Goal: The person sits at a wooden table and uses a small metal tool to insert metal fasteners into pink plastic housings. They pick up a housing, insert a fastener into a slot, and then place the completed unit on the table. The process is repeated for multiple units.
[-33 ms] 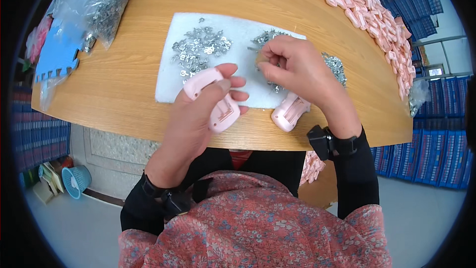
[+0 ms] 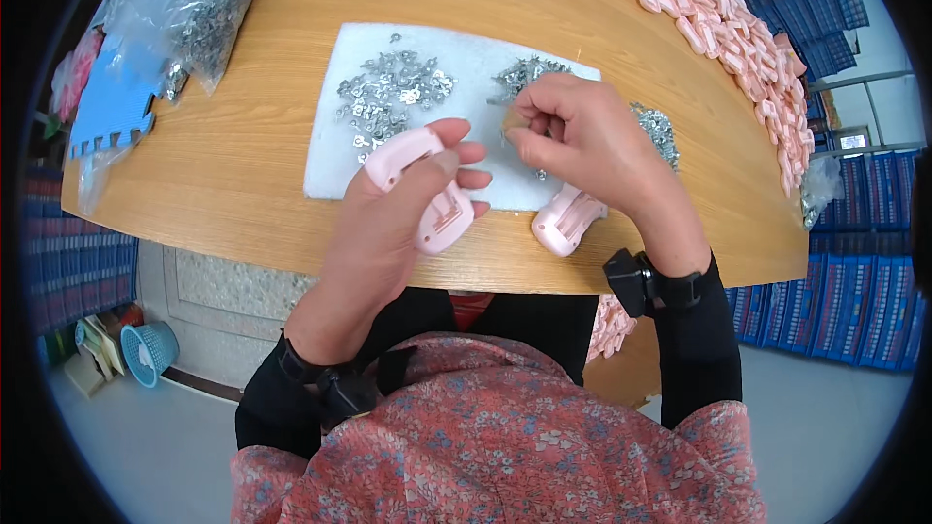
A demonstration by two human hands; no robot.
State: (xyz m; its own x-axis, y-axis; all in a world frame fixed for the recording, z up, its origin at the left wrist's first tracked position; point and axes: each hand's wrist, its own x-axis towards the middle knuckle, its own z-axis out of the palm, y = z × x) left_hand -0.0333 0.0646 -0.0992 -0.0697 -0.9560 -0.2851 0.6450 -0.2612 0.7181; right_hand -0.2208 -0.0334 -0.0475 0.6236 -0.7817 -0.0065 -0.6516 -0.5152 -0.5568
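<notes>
- The left hand (image 2: 403, 209) is closed around a pink plastic case (image 2: 427, 196), thumb over its upper end, holding it above the near edge of the white mat (image 2: 330, 150).
- The right hand (image 2: 582, 141) is curled shut, its fingertips (image 2: 519, 141) pinched together on something small over the right half of the white mat; what they grip is too small to make out.
- A second pink case (image 2: 566, 218) lies on the desk (image 2: 223, 175) at the near right corner of the white mat, just under the right wrist.
- One heap of small metal parts (image 2: 393, 92) sits on the left half of the white mat; another heap (image 2: 524, 73) lies at its far right part, just beyond the right hand.
- More metal bits (image 2: 660, 131) lie off the right edge of the white mat.
- A long pile of pink cases (image 2: 728, 24) runs along the desk to the right of the white mat, well apart from it.
- Clear bags of metal parts (image 2: 223, 0) rest beyond the far left corner of the white mat.
- A blue foam piece (image 2: 112, 107) lies at the desk edge, left of the white mat.
- A black band (image 2: 646, 281) wraps the right wrist.
</notes>
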